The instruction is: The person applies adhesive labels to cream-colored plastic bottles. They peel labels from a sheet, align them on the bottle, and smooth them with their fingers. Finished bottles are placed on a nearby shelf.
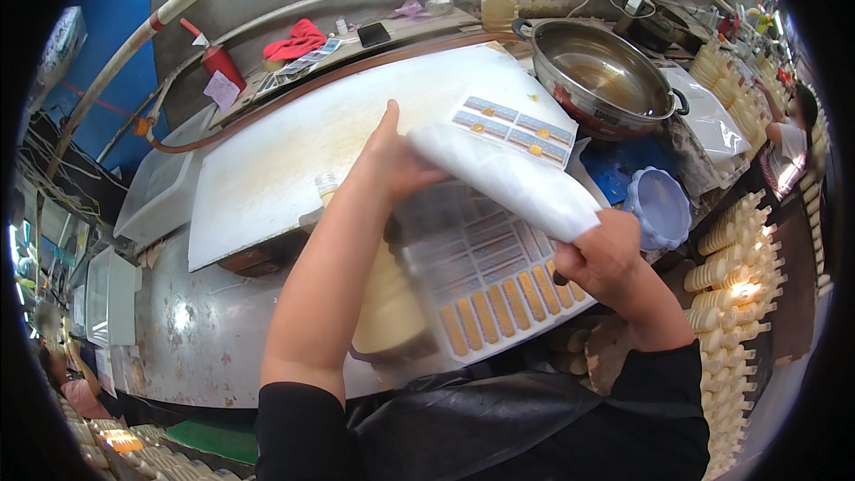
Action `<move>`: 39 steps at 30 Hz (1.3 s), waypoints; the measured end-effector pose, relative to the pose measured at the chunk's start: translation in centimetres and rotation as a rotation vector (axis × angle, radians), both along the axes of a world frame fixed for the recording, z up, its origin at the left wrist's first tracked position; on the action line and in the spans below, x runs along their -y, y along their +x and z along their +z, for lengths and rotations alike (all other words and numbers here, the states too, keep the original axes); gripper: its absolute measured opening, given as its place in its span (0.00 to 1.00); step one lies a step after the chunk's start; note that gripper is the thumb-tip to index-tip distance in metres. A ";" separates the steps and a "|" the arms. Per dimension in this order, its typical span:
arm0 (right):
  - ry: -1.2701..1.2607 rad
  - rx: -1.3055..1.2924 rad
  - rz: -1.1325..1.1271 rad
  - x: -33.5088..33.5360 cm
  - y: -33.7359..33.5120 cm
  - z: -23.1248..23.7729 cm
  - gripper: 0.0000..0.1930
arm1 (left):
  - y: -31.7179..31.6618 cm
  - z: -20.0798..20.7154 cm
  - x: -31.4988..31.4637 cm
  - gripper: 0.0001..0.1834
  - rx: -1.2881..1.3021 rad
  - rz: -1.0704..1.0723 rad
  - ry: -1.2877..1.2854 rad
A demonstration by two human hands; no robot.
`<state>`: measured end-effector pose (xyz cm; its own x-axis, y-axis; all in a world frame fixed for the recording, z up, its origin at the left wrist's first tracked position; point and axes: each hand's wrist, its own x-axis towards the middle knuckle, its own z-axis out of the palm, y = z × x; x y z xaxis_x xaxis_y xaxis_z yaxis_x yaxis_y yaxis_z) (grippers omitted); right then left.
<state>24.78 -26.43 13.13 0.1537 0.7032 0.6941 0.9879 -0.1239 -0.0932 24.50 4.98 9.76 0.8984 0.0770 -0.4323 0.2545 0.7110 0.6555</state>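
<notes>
Against a grey wall, a metal worktop [183, 312] carries a raised white board [285, 151], with a wide metal pan [606, 76] by its far right corner. Between the two hands, a curled white sheet [508, 174] hangs above printed label sheets [490, 258]. Its right end is pinched in the closed right hand [606, 249]; the left hand [396, 160] meets its left end, thumb raised, fingers too hidden to tell their grip. Near the left forearm stands a pale bottle [385, 307].
</notes>
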 end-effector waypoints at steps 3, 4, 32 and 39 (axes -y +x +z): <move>0.041 -0.192 -0.069 3.0 -0.6 -0.7 0.07 | 0.2 0.0 -0.1 0.47 -0.131 0.055 -0.015; 0.084 -0.305 -0.082 3.7 -0.8 -1.1 0.08 | 0.3 -0.1 0.0 0.43 -0.139 0.020 0.023; 0.476 -1.558 -0.174 -11.9 17.7 -9.2 0.25 | 1.1 -5.4 0.7 0.20 0.009 0.672 0.033; 0.039 -0.667 -0.474 -13.5 7.7 -7.0 0.36 | 0.9 -4.9 0.8 0.18 0.023 0.630 -0.001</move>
<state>32.46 -12.92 6.10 0.8178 0.4374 0.3740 0.5667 -0.4989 -0.6557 25.38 4.22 4.87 0.6897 0.5943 -0.4136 -0.2276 0.7202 0.6554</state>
